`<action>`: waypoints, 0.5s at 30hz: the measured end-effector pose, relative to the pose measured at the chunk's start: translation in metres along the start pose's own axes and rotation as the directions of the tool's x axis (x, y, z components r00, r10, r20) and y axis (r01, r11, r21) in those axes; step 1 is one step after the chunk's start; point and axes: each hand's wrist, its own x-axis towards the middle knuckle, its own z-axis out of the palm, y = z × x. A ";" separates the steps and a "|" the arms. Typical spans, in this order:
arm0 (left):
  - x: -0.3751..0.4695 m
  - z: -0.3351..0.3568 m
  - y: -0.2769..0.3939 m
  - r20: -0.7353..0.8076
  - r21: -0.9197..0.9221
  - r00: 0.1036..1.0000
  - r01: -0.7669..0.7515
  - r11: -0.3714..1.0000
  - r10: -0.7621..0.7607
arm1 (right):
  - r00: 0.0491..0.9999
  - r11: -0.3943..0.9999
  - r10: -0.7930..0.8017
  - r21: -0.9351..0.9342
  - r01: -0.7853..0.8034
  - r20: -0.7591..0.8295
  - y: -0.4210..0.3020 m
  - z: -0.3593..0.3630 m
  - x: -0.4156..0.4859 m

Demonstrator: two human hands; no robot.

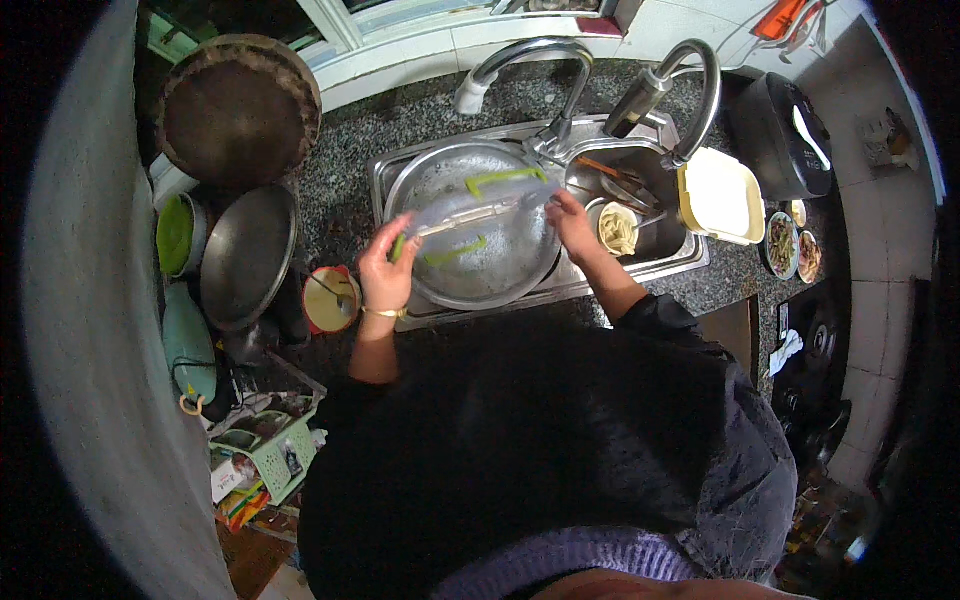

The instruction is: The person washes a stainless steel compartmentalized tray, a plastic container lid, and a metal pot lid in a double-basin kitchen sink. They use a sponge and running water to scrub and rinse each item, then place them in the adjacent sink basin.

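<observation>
Between my hands is a clear plastic container or lid (466,216) with bright green clips, somewhat blurred and tilted. My left hand (386,264) grips its left end, beside one green clip. At the opposite end, the fingers of my right hand (574,225) hold the edge. Directly below lies a large round metal basin (472,281), wet inside, resting over the left bowl of the steel sink (694,255). A chrome faucet (536,49) with a white nozzle arches over the basin.
In the right sink bowl stand a bowl of pale food (618,229) and some utensils. A cream plastic container (724,199) sits on the sink's right edge. On the left are a red-rimmed pot (330,300), a metal pan (247,259) and a dark round board (240,112). A second faucet (709,82) rises behind.
</observation>
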 end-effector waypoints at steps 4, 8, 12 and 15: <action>0.005 0.003 -0.017 -0.062 -0.386 0.959 0.233 0.893 -0.277 | 0.996 0.998 0.014 0.052 -0.018 0.083 -0.006 -0.005 -0.003; 0.006 0.006 -0.031 -0.108 -0.550 0.917 0.267 0.791 -0.384 | 0.988 0.983 0.147 0.106 -0.152 0.058 -0.018 0.000 -0.011; 0.006 0.003 -0.042 -0.042 -0.716 0.852 0.339 0.610 -0.522 | 0.968 0.960 0.225 0.146 -0.239 0.108 -0.033 0.006 -0.018; 0.007 0.001 -0.047 0.029 -0.735 0.777 0.443 0.513 -0.628 | 0.955 0.930 0.246 0.237 -0.281 0.166 -0.044 0.009 -0.023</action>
